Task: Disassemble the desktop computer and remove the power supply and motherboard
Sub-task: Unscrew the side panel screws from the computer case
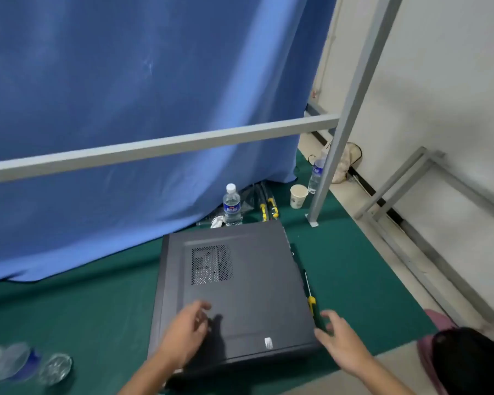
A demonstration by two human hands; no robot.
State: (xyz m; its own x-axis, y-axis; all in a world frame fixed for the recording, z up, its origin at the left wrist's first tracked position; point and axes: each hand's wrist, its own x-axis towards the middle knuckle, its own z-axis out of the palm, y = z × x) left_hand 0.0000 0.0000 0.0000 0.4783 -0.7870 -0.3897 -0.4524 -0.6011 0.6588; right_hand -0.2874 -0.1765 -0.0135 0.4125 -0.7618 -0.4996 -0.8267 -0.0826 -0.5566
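A black desktop computer case point(254, 286) lies on its side on the green table point(83, 303), its closed side panel with a vent grille facing up. My left hand point(186, 329) hovers over the near part of the panel, fingers loosely spread and holding nothing. My right hand point(337, 337) is at the case's near right corner, fingers relaxed and empty. A yellow-handled screwdriver point(309, 295) lies along the case's right edge, just beyond my right hand.
A water bottle point(232, 206), two more yellow-handled tools point(268, 208) and a paper cup point(298, 196) stand behind the case. A blurred bottle point(26, 363) lies at the near left. A grey metal rail point(160, 145) and post point(345, 109) cross above. A person's head point(468, 357) shows at the lower right.
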